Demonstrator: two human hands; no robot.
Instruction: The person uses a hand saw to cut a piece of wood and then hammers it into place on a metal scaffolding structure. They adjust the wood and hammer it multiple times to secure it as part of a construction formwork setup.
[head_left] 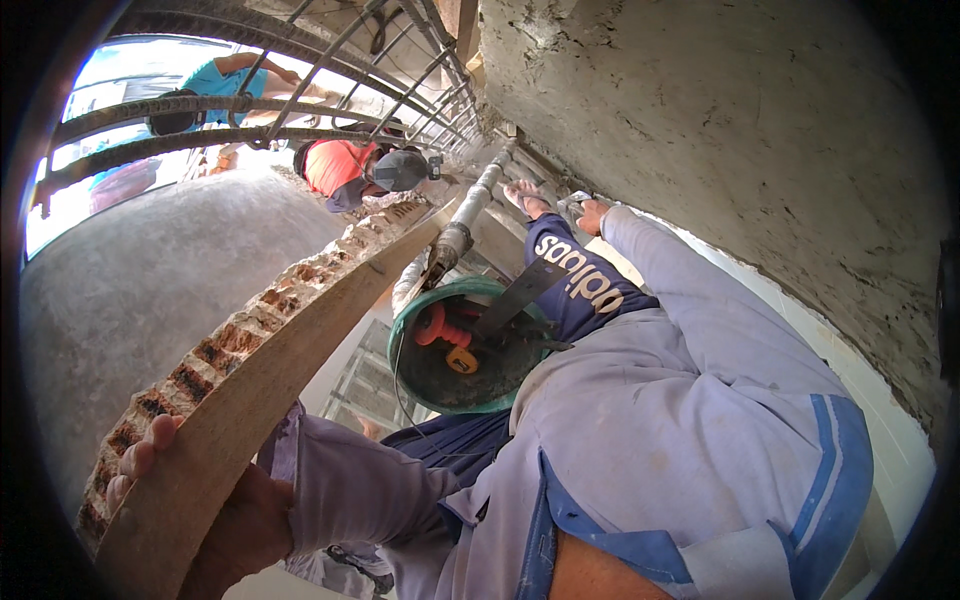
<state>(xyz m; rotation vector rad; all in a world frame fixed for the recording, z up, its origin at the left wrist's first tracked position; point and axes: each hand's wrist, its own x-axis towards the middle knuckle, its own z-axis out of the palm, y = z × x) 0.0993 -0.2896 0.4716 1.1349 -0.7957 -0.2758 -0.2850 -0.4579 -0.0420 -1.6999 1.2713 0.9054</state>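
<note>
My left hand grips the near end of a long wooden board. Its fingertips curl over the far side, between the board and the broken edge of a hollow brick wall. The board runs along those bricks toward the steel pole. My right arm reaches far forward along the plastered surface, and my right hand is closed around a small greyish object that I cannot make out. Between my arms a green bucket holds an orange-red reel, a yellow tape measure and a dark flat blade.
Rough grey plaster rises close on my right. Steel reinforcing bars cross the upper left. Beyond the bricks, a person in an orange shirt and cap bends down; farther off is a person in turquoise. My bare foot rests near the pole.
</note>
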